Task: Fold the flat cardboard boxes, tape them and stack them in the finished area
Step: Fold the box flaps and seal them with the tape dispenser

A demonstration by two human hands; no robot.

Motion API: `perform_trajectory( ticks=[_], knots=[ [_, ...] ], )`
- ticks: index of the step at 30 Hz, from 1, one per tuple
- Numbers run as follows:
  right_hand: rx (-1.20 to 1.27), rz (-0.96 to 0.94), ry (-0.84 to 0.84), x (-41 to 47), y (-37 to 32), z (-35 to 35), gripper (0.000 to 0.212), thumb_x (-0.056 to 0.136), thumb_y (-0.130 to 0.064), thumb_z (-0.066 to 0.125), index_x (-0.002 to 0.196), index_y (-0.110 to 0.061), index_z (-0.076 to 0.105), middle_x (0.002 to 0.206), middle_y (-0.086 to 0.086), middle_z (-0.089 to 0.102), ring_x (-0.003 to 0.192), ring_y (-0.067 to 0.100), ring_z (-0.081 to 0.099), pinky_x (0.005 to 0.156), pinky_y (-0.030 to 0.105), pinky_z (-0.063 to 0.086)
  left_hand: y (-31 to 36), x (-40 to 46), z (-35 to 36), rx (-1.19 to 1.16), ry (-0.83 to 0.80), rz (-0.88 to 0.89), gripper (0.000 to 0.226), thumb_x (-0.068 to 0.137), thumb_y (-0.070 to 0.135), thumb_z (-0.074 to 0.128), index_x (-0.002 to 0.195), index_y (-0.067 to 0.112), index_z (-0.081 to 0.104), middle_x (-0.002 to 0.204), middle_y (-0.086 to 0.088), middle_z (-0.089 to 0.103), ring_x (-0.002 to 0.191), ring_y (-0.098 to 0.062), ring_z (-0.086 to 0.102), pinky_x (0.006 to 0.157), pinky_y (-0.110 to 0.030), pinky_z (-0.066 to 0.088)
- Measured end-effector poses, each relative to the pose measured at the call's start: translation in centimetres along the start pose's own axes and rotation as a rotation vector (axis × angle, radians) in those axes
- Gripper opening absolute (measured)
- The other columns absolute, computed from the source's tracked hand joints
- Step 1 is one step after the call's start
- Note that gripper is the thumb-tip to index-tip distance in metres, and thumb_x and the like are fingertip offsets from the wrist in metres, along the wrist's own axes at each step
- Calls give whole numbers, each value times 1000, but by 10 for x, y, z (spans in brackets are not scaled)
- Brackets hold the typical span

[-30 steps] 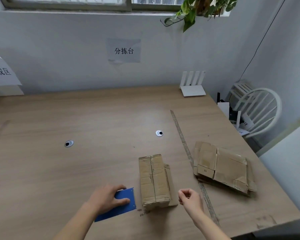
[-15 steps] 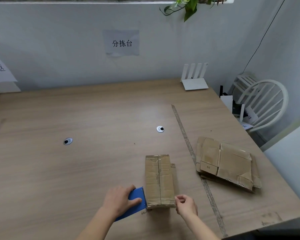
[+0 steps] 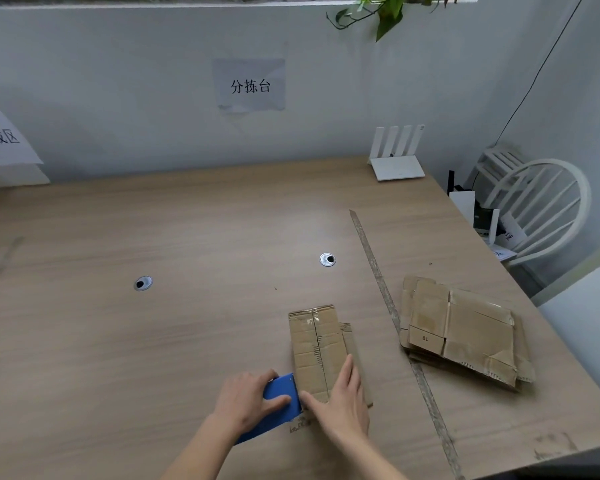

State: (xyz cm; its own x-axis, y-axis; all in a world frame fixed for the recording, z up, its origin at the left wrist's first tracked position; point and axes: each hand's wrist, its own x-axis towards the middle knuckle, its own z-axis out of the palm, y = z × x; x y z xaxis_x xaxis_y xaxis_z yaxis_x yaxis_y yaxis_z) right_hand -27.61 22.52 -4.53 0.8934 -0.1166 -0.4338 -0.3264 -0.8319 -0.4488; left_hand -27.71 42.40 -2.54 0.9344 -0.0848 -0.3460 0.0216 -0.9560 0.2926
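A small folded cardboard box (image 3: 317, 344) stands on the wooden table (image 3: 153, 341) near its front edge, with a taped seam along its top. My right hand (image 3: 340, 400) lies flat on the near end of the box, fingers straight. My left hand (image 3: 246, 400) grips a blue tape dispenser (image 3: 279, 403) right beside the box's near left corner. A stack of flat cardboard boxes (image 3: 465, 330) lies to the right, past a worn strip of tape (image 3: 378, 275) on the table.
A paper sign (image 3: 0, 140) stands at the far left of the table. A white router (image 3: 395, 157) sits at the back right. Two round cable holes (image 3: 142, 283) mark the tabletop. A white chair (image 3: 541, 206) stands beyond the right edge.
My right hand moved from beside the box onto its near end and flattened out. The left hand slid the blue dispenser closer to the box. The camera tilted down a little.
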Motion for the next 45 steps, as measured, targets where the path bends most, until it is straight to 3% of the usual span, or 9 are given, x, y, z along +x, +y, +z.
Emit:
perform_trajectory(
  ticks=[5,12,17,25,31,35,40,45],
  knots=[
    [-81,26,-38,3,1,-10,142,68,-85,58,153,-13,-29,168,7,2,150,26,24,113,42,37,-2,-1,1,-10,14,18,56,80,74,45,122,39,58,106,12,69,86,-10,62,74,-28,49],
    [-135,40,-52,9,-9,-19,145,62,-79,65,156,-8,-20,168,8,8,144,27,36,108,45,42,-21,-14,-11,2,-44,57,56,81,75,45,124,40,54,107,11,68,82,-13,55,69,-30,40],
    [-144,15,-46,9,-7,-19,146,62,-80,64,156,-9,-22,169,7,5,145,28,35,108,44,42,-25,-12,-7,69,-69,33,59,79,76,43,123,38,54,106,7,69,85,-18,58,73,-35,42],
    [-148,20,-37,8,-2,-17,157,53,-92,60,153,-8,-29,168,10,-8,150,29,26,113,41,36,18,11,33,248,-14,-15,52,91,74,35,109,28,50,101,-2,69,91,-29,66,64,-37,39],
    [-177,43,17,2,-16,-18,150,58,-82,63,155,-2,-18,163,12,15,139,30,38,108,38,39,22,12,32,245,16,-63,47,93,70,38,109,28,51,101,0,68,91,-28,67,65,-37,41],
    [-195,52,30,-2,-24,-17,151,55,-82,64,156,-1,-14,159,12,21,134,30,42,105,38,41,29,13,27,272,-5,-85,38,93,60,44,107,26,55,103,-2,69,94,-30,67,68,-36,43],
    [-206,-60,-82,1,0,-29,150,48,-76,65,158,-12,-17,162,8,17,142,28,34,111,42,39,6,2,29,283,-54,-115,37,92,58,48,109,26,58,106,-2,69,95,-26,67,69,-36,43],
    [-308,-214,-79,14,18,-51,142,54,-71,63,158,-14,-15,161,6,15,143,26,29,114,39,35,-43,-14,40,132,59,-175,47,92,65,44,129,36,43,108,4,68,96,-21,66,64,-35,41]
  ],
)
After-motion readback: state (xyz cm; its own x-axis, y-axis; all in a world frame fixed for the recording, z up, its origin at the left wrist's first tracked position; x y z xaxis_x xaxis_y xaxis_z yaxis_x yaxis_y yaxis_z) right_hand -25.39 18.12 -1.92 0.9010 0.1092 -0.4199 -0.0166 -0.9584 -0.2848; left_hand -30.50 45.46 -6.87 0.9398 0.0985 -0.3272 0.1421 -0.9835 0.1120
